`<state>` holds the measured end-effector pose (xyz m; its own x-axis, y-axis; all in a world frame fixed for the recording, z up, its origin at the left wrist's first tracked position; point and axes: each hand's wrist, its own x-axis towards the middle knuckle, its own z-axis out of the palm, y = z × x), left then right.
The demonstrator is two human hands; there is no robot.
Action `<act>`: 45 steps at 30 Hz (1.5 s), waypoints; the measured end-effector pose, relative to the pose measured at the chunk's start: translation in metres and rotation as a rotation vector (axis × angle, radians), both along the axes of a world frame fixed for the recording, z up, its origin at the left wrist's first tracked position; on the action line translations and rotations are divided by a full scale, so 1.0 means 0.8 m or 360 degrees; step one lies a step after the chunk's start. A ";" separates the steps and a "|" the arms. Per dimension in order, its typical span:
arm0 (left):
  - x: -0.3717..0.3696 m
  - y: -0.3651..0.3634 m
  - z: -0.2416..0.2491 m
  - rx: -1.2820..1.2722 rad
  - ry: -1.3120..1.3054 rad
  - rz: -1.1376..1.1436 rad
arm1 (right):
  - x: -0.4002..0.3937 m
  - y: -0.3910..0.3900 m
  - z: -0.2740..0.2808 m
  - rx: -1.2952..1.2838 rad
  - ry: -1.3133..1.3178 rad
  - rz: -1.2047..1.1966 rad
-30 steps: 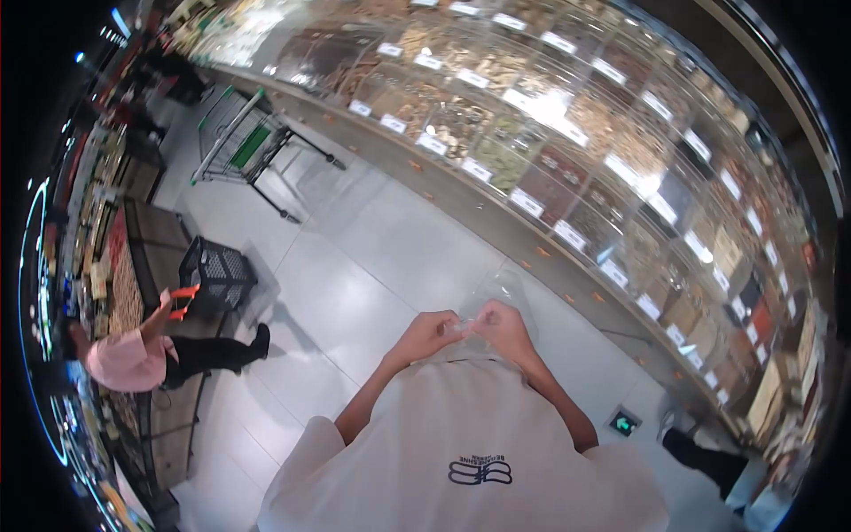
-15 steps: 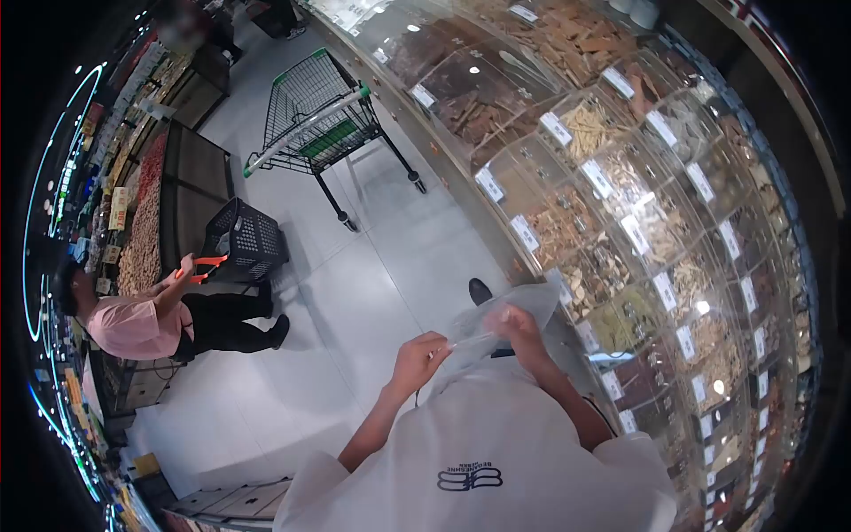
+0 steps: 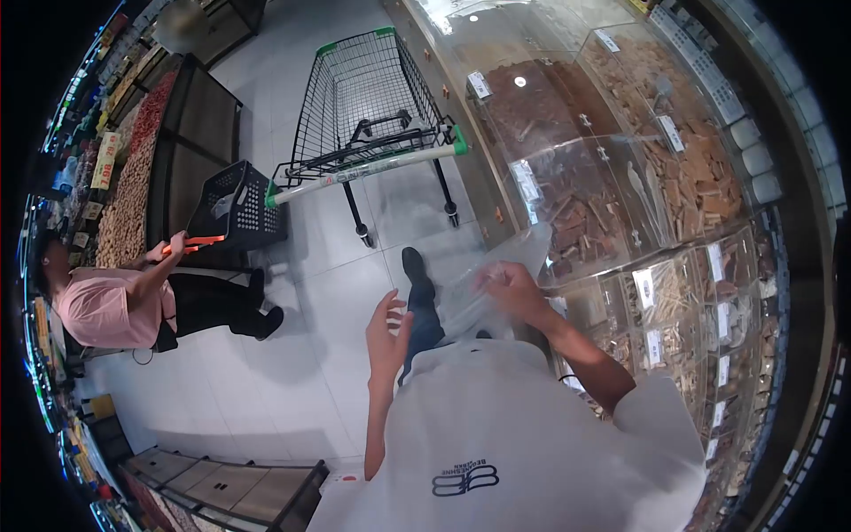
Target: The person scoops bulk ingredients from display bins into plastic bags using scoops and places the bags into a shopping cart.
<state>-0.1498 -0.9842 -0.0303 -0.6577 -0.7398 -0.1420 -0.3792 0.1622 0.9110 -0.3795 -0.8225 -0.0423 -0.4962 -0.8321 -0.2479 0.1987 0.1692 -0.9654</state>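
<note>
A clear plastic bag (image 3: 461,303) hangs from my right hand (image 3: 512,293), whose fingers are closed on its upper part near the counter edge. The film is thin and crumpled, and it spreads in front of my leg and shoe. My left hand (image 3: 387,335) is raised to the left of the bag, apart from it, with thumb and fingers spread and nothing in them. To the right of my right hand stand the clear-lidded bins (image 3: 576,213) holding brown pieces of dried goods.
A shopping cart (image 3: 368,115) stands ahead in the aisle. At left, a person in a pink shirt (image 3: 115,310) holds the orange handle of a dark basket (image 3: 235,208) beside a nut display (image 3: 128,199). Low cabinets (image 3: 213,488) are at lower left.
My left hand has let go of the bag and opened, moving left. My right hand keeps the bag. I have moved forward, so the cart and bins appear closer.
</note>
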 end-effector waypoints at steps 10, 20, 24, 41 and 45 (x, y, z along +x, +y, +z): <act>-0.340 -0.325 -0.098 -0.1191 -0.0457 -0.1292 | -0.080 -0.111 0.073 0.0017 0.0166 -0.0801; -0.454 -0.346 -0.127 -0.1281 -0.0635 -0.1134 | -0.097 -0.181 0.058 0.0248 0.0169 -0.1042; -0.488 -0.367 -0.125 -0.1288 -0.0663 -0.1063 | -0.107 -0.195 0.043 0.0195 0.0229 -0.1025; -0.470 -0.276 0.049 0.0761 -0.0259 -0.1086 | -0.261 -0.240 0.053 -0.0122 0.0689 -0.0911; -0.495 -0.308 0.064 0.0677 -0.0150 -0.0881 | -0.304 -0.228 0.050 -0.0067 0.0638 -0.1049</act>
<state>-0.5456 -1.2305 0.0210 -0.8922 -0.1678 -0.4194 -0.4241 -0.0088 0.9056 -0.6224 -1.0047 -0.0021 -0.9376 -0.3384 0.0807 -0.1206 0.0986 -0.9878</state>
